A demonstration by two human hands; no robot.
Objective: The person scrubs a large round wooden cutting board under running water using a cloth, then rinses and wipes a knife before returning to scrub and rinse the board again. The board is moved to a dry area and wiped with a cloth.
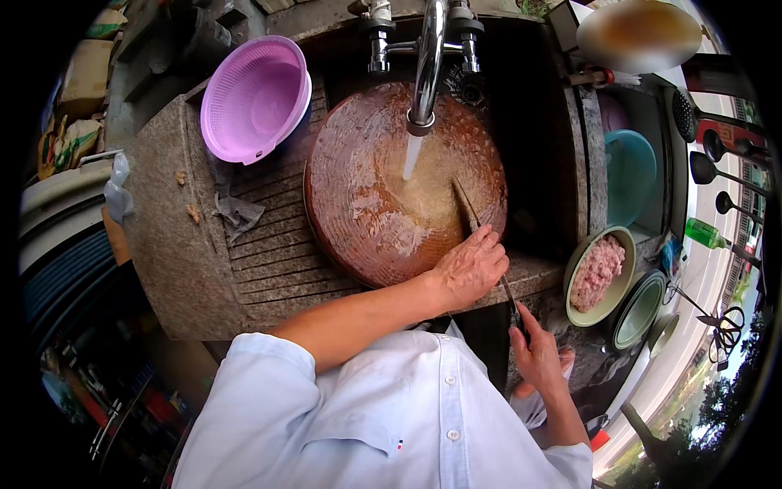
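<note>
A round wooden chopping block [366,202] with a wet surface lies under a chrome faucet [429,67], and water runs from the spout onto it. A long knife [467,202] is seen nearly edge-on, its far end over the block. My left hand [473,267] has its fingers curled at the middle of the knife, near the block's lower right edge. Closer to my body, my right hand [539,354] grips the knife's near end; its handle is mostly hidden. Right of the block stands a bowl [570,287] of pink minced meat [599,272].
A pink plastic colander [253,98] sits at the upper left beside a crumpled plastic bag [239,214] on the grooved stone counter [183,269]. At the right are a teal basin [632,177], stacked bowls [641,308], hanging ladles [705,168], scissors [727,330] and a green bottle [705,233].
</note>
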